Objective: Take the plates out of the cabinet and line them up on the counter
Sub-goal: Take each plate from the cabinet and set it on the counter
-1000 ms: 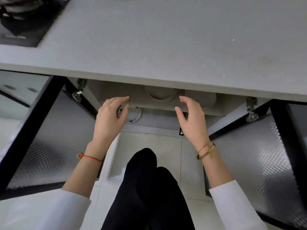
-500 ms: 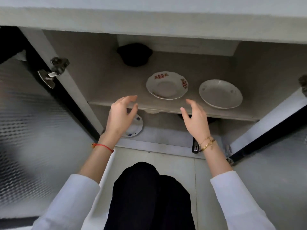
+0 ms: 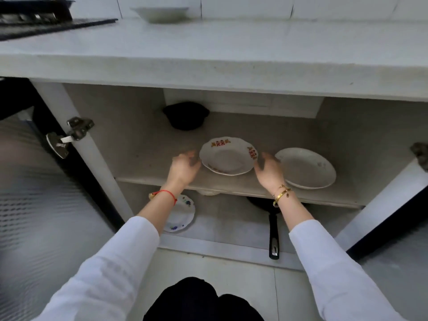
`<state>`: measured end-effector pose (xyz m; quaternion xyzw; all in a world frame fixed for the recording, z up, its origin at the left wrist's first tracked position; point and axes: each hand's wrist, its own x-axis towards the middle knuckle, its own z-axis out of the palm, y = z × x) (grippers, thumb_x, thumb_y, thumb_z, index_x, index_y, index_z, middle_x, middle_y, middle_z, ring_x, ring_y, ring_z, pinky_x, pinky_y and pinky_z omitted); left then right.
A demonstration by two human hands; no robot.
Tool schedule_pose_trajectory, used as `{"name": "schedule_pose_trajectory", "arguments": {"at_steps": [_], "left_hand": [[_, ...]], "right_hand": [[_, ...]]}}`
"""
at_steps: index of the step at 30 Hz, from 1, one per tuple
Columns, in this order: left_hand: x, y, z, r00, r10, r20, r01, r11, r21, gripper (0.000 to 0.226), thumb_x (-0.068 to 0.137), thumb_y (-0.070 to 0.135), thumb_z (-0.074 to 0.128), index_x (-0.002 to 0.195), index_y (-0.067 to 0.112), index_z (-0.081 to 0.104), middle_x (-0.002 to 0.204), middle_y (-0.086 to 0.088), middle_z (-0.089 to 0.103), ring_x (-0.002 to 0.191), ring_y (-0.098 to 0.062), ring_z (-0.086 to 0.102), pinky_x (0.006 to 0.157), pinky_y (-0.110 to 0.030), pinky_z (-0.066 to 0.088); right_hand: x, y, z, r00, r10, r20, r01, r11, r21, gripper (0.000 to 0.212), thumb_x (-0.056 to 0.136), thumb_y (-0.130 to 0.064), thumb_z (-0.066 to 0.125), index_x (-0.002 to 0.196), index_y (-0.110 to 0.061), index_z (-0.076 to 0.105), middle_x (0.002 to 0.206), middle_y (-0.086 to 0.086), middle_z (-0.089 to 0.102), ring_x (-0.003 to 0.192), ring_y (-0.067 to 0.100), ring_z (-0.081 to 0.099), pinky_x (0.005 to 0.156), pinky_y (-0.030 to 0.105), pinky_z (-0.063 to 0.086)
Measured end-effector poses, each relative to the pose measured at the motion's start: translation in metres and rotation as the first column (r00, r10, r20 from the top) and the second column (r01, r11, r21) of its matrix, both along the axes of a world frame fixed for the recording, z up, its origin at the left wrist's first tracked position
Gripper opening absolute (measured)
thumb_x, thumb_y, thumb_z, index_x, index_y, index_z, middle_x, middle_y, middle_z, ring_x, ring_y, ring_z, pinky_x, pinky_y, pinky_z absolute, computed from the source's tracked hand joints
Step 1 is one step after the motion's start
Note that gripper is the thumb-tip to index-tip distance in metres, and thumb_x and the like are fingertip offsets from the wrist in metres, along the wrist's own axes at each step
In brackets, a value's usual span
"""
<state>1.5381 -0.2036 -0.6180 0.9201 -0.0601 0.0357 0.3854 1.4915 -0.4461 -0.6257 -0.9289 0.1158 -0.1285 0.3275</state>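
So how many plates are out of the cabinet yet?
One white dish already sits on the counter. Both hands, left and right, are open beside the red-patterned plate, not yet gripping. The plain plate and the blue-flowered plate below remain.

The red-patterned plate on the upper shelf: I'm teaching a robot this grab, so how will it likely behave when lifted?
The red-patterned plate looks like glazed ceramic, so probably rigid, breakable, and somewhat slippery. Its shallow, scalloped rim lies low on the shelf, so fingers likely must hook under the edge. With the left hand and right hand on opposite sides, it should lift level.
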Motion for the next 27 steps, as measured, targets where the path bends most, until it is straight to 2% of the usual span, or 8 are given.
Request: {"name": "schedule_pose_trajectory", "arguments": {"at_steps": [5, 9, 17, 23, 25, 27], "left_hand": [[0.025, -0.017, -0.006, 1.000, -0.011, -0.001, 0.011, 0.992, 0.123, 0.043, 0.095, 0.023, 0.053, 0.137, 0.010, 0.052, 0.143, -0.012, 0.051, 0.128, -0.030, 0.051, 0.101, -0.030, 0.038], [0.032, -0.025, -0.014, 1.000, -0.010, -0.025, 0.013, 0.992, 0.125, 0.042, 0.095, 0.022, 0.054, 0.134, 0.006, 0.052, 0.136, -0.016, 0.056, 0.124, -0.032, 0.052, 0.097, -0.030, 0.036], [0.044, -0.030, -0.028, 0.993, -0.006, -0.115, 0.016, 0.996, 0.088, 0.035, 0.092, 0.023, 0.056, 0.125, 0.010, 0.059, 0.126, -0.013, 0.063, 0.114, -0.032, 0.058, 0.087, -0.028, 0.042], [0.046, -0.031, -0.026, 0.988, 0.008, -0.151, -0.001, 0.999, 0.042, 0.033, 0.092, 0.021, 0.057, 0.123, 0.012, 0.062, 0.127, -0.011, 0.063, 0.117, -0.032, 0.057, 0.089, -0.028, 0.041], [0.045, -0.030, -0.027, 0.985, 0.024, -0.168, -0.026, 1.000, -0.010, 0.033, 0.090, 0.021, 0.060, 0.122, 0.012, 0.063, 0.123, -0.011, 0.066, 0.115, -0.031, 0.059, 0.091, -0.029, 0.043], [0.042, -0.029, -0.027, 0.982, 0.034, -0.184, -0.045, 0.998, -0.054, 0.031, 0.087, 0.020, 0.064, 0.117, 0.011, 0.066, 0.116, -0.012, 0.069, 0.110, -0.031, 0.062, 0.086, -0.029, 0.045]], "right_hand": [[0.031, -0.006, -0.006, 0.997, -0.047, -0.066, 0.047, 0.999, -0.003, 0.039, 0.096, -0.031, 0.048, 0.124, -0.004, 0.049, 0.121, 0.020, 0.060, 0.113, 0.037, 0.055, 0.093, 0.040, 0.046], [0.042, -0.010, -0.010, 0.991, -0.066, -0.117, 0.065, 0.998, -0.006, 0.043, 0.097, -0.033, 0.045, 0.126, -0.001, 0.046, 0.122, 0.021, 0.059, 0.113, 0.038, 0.056, 0.094, 0.041, 0.046], [0.057, -0.009, -0.021, 0.988, -0.021, -0.155, 0.006, 0.996, -0.091, 0.040, 0.097, -0.023, 0.043, 0.128, 0.003, 0.047, 0.129, 0.022, 0.054, 0.121, 0.038, 0.049, 0.098, 0.039, 0.042], [0.059, -0.010, -0.028, 0.979, -0.018, -0.203, 0.013, 1.000, -0.027, 0.035, 0.098, -0.020, 0.042, 0.122, 0.002, 0.053, 0.121, 0.019, 0.062, 0.113, 0.036, 0.058, 0.089, 0.032, 0.046], [0.057, -0.009, -0.028, 0.979, -0.018, -0.202, 0.019, 1.000, 0.003, 0.032, 0.098, -0.018, 0.043, 0.121, 0.000, 0.055, 0.119, 0.018, 0.064, 0.112, 0.035, 0.059, 0.089, 0.032, 0.046], [0.055, -0.009, -0.028, 0.983, -0.027, -0.181, 0.034, 0.999, 0.039, 0.029, 0.097, -0.016, 0.044, 0.119, -0.002, 0.057, 0.117, 0.017, 0.065, 0.111, 0.035, 0.060, 0.090, 0.033, 0.047]]}}
